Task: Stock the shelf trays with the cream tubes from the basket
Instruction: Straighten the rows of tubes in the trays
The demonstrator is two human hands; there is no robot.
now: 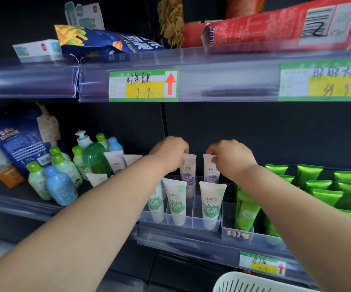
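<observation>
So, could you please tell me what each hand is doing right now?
Left hand: pinches top of the left purple tube.
Right hand: pinches top of the right purple tube.

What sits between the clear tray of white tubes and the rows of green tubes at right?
In the head view, a narrow clear bin holding a tall green tube.
</observation>
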